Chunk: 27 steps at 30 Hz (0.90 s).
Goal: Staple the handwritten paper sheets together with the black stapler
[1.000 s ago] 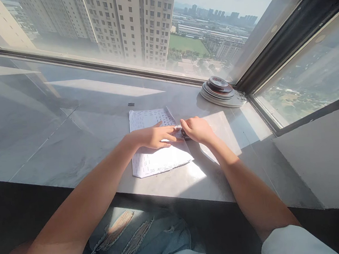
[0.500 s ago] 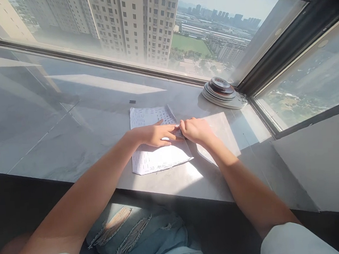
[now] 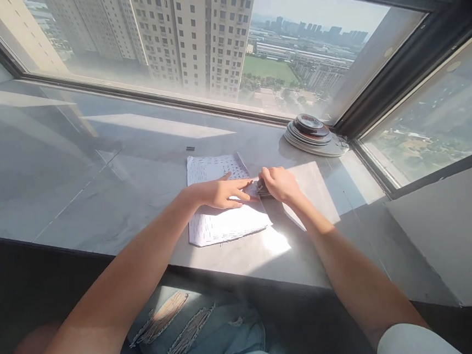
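Observation:
A white printed paper stack (image 3: 211,231) lies on the sill, its right edge raised or curled near the top. My left hand (image 3: 223,193) rests flat across its middle with fingers spread, the fingertips close to the right edge. My right hand (image 3: 278,183) is closed around a small dark stapler (image 3: 264,192) at that edge, just beside my left fingertips. Most of the stapler is hidden under my right fingers. A small dark grey strip (image 3: 190,148), like a row of staples, lies beyond the paper.
A stack of plates and dishes (image 3: 310,133) stands in the window corner at the back right. The marble sill (image 3: 139,207) ends at a front edge above my knees. A pale flat sheet or patch of light (image 3: 313,187) lies right of my right hand.
My right hand has drawn slightly right, away from my left fingertips, and more of the dark stapler shows. The whole view has shifted a little; my left hand stays on the paper.

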Available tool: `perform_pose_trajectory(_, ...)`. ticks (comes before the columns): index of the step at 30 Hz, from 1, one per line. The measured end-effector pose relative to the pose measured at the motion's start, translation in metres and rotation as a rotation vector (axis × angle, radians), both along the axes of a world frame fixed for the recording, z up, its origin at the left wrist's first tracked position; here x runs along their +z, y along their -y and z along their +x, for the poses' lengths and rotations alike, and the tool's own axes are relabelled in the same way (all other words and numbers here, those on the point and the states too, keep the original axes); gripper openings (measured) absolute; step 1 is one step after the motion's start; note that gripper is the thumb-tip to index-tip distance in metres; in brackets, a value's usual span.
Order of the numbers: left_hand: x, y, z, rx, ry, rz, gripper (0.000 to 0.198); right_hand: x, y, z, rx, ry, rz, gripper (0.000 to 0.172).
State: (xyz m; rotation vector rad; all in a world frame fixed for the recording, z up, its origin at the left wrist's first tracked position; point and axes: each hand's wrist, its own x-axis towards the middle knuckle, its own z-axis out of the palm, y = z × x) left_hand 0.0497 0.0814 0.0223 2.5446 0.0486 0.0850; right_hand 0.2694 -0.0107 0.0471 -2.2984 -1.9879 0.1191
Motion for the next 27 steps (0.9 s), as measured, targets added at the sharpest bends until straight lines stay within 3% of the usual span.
perform_pose_trajectory(3,0.0,-0.002,-0.001,-0.015,-0.013,-0.01,0.041,-0.002,-0.002,0.01,0.01,-0.069,0.028,0.057)
perform_pose_trajectory(8,0.0,-0.003,-0.002,-0.028,-0.012,-0.018,0.04,-0.002,-0.001,0.015,0.064,-0.003,0.047,0.057)
perform_pose_trajectory(14,0.001,-0.002,-0.003,-0.004,-0.005,-0.008,0.041,0.001,0.001,0.02,0.021,0.122,0.032,0.043)
perform_pose_trajectory(27,0.002,0.0,-0.003,0.049,0.032,0.062,0.055,-0.003,0.0,0.019,-0.076,0.111,0.053,0.047)
